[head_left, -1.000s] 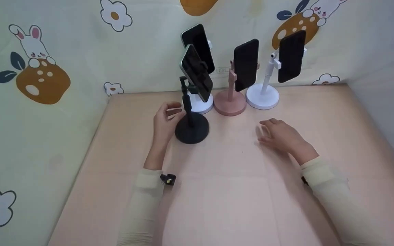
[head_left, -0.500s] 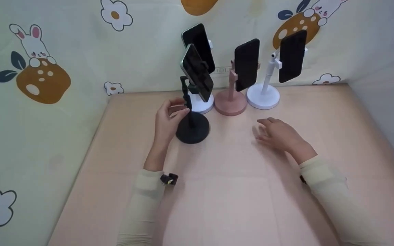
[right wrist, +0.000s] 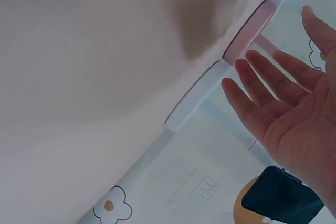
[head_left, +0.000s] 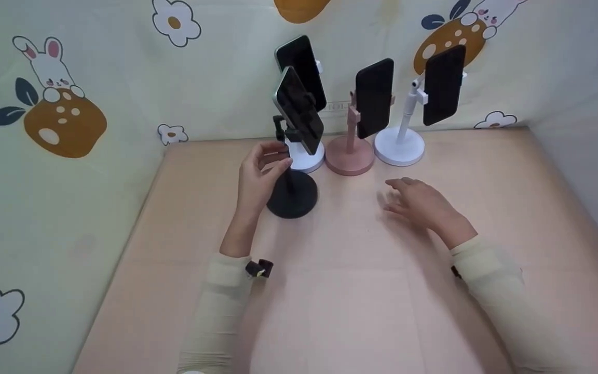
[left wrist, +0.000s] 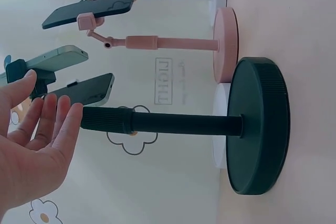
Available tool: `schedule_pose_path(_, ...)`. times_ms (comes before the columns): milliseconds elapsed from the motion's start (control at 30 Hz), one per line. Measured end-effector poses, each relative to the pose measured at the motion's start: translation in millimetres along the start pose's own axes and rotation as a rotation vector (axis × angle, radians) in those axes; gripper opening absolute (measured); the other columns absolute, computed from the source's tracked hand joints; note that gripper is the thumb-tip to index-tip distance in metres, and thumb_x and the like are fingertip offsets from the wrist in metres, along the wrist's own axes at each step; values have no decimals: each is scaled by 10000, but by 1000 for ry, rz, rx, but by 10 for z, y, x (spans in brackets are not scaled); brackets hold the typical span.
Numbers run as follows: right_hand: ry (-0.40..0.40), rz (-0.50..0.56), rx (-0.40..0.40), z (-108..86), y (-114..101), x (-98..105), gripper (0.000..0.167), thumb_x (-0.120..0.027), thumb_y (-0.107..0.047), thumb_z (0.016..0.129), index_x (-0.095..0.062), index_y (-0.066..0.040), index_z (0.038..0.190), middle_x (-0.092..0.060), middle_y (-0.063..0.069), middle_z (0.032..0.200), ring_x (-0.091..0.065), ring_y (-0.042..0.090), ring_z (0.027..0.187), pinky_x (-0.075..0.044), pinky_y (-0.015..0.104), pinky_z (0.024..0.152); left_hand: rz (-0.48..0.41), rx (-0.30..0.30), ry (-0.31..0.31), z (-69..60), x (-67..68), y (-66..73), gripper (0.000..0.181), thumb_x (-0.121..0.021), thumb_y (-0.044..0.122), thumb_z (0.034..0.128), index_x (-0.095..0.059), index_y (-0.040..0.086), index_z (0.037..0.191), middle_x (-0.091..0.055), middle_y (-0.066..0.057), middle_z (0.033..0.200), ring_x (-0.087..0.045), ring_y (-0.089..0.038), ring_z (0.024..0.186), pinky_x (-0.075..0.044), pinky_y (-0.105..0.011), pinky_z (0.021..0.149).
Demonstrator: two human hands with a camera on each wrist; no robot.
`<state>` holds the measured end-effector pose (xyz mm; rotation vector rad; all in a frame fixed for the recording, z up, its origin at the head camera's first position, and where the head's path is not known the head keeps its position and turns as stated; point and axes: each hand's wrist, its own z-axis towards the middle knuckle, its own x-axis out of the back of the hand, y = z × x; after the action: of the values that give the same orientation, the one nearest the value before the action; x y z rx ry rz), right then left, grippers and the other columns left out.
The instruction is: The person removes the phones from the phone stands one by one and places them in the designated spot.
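Note:
In front stands a black phone stand (head_left: 293, 195) on a round base, with a phone (head_left: 299, 111) tilted in its clamp. My left hand (head_left: 262, 174) is at the upper part of its post. In the left wrist view the fingers (left wrist: 62, 121) are spread beside the post top and the thumb is apart, near the clamp; contact is unclear. My right hand (head_left: 423, 205) is over the table at the right, fingers relaxed, holding nothing. Nearest to it are a pink stand (head_left: 350, 161) and a white stand (head_left: 399, 148), each bearing a dark phone.
Behind the black stand, partly hidden, is another white stand (head_left: 309, 158) with a phone (head_left: 304, 70). The stands line the back of the pale pink table (head_left: 340, 311). A wall covering (head_left: 122, 67) with rabbits and flowers rises behind and at the left.
My left hand has moved up and right, from beside the black stand's lower post to its upper part. My right hand has drifted slightly left. The stands stay put.

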<state>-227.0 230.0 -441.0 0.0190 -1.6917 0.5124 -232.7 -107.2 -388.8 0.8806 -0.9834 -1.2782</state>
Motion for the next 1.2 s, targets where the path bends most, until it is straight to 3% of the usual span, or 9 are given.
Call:
schedule_pose_path(700, -1, 28, 18, 64, -143, 81, 638, -657, -367, 960, -441, -62, 1478, -499, 214, 1470, -492, 402, 1343, -393, 565, 1146, 0, -30, 13, 56, -73, 151, 449, -711, 102, 916, -559, 29, 1332, -640, -130, 1250, -661, -207, 1100, -583, -290, 926)
schedule_pose_path(900, 21, 40, 51, 79, -213, 110, 644, -669, -365, 953, -451, -52, 1471, -507, 208, 1468, -499, 395, 1342, -403, 547, 1145, -1, -43, 17, 75, -90, 175, 432, -709, 72, 913, -574, 27, 1320, -648, -135, 1231, -670, -203, 1079, -585, -233, 875)
schedule_pose_path(1200, 49, 62, 66, 120, -295, 143, 639, -675, -371, 948, -466, -52, 1461, -520, 183, 1465, -514, 364, 1340, -421, 530, 1136, -4, -56, 37, 103, -98, 184, 391, -710, 89, 916, -595, 5, 1280, -644, -140, 1203, -680, -200, 1056, -594, -250, 872)
